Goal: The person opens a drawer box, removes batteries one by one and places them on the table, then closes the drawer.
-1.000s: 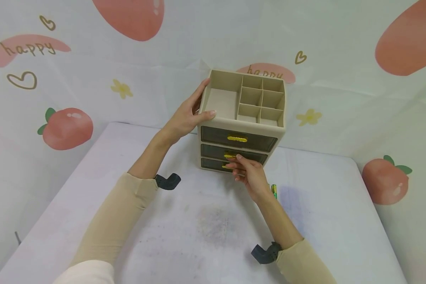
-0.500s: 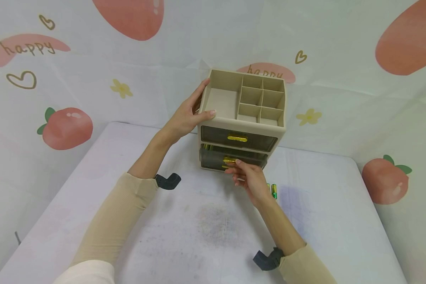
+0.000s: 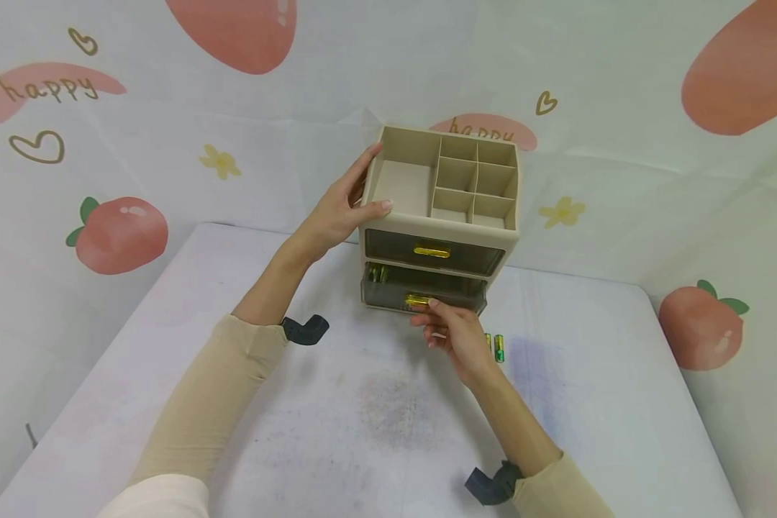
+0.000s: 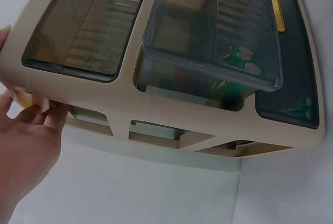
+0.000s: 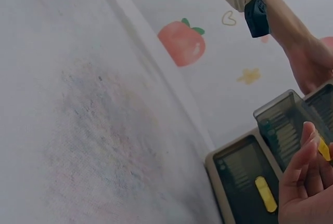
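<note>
A beige desktop drawer organizer (image 3: 505, 234) stands at the back of the table, with dark see-through drawers and gold handles. My left hand (image 3: 337, 212) grips its upper left edge, thumb over the top rim and fingers along the side. The middle drawer (image 3: 388, 293) is pulled part way out. My right hand (image 3: 456, 327) pinches this drawer's gold handle (image 3: 417, 301) between thumb and fingers. Green-and-gold batteries (image 3: 378, 273) lie inside at the drawer's left end. In the left wrist view the drawer (image 4: 208, 63) juts out between the other two, which are closed.
Right of my right hand, green-and-gold batteries (image 3: 499, 348) lie on the white table (image 3: 337, 432); one is partly hidden by the hand. Divided open compartments (image 3: 475, 180) form the organizer's top. A printed cloth (image 3: 311, 93) hangs close behind.
The middle drawer has gone from closed to part way out, drawn toward me by my right hand, and batteries in it have come into view. My left hand stays on the organizer.
</note>
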A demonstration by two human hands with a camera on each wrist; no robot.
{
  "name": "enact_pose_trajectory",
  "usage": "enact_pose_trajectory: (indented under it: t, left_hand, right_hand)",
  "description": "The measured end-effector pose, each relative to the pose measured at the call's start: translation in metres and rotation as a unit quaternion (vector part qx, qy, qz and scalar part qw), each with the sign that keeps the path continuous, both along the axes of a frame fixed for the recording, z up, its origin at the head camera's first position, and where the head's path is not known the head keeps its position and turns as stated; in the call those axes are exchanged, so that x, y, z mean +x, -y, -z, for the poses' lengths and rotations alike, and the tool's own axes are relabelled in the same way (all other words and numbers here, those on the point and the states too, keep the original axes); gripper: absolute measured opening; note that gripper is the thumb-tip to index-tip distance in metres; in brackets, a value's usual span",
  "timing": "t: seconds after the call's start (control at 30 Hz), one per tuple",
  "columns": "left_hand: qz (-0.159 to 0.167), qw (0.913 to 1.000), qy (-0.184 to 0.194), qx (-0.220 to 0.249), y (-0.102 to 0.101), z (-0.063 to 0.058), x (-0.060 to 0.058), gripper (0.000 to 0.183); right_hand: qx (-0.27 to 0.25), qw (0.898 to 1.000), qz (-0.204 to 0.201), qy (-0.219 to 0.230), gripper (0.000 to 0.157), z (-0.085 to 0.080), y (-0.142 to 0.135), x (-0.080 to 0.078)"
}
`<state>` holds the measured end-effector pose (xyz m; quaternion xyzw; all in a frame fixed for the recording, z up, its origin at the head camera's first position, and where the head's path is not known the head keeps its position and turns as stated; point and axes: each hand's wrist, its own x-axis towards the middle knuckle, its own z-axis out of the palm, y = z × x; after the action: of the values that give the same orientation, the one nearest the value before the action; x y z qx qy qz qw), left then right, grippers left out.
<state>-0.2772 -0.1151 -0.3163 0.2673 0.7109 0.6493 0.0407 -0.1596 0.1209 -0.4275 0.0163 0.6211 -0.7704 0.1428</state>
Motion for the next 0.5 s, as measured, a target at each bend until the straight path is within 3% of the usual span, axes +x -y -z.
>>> enact_pose_trajectory:
  t: [0.33, 0.5]
  left_hand:
    - [0.003, 0.9999, 0.005, -0.009, -0.003, -0.02, 0.02, 0.083]
    - [0.004, 0.9999, 0.003, -0.009, -0.002, -0.02, 0.021, 0.084]
  right_hand:
    - [0.0, 1.0, -0.008, 0.003, 0.049, 0.001, -0.001, 0.01]
    - [0.005, 1.0, -0.01, 0.009, 0.049, 0.0, -0.001, 0.016]
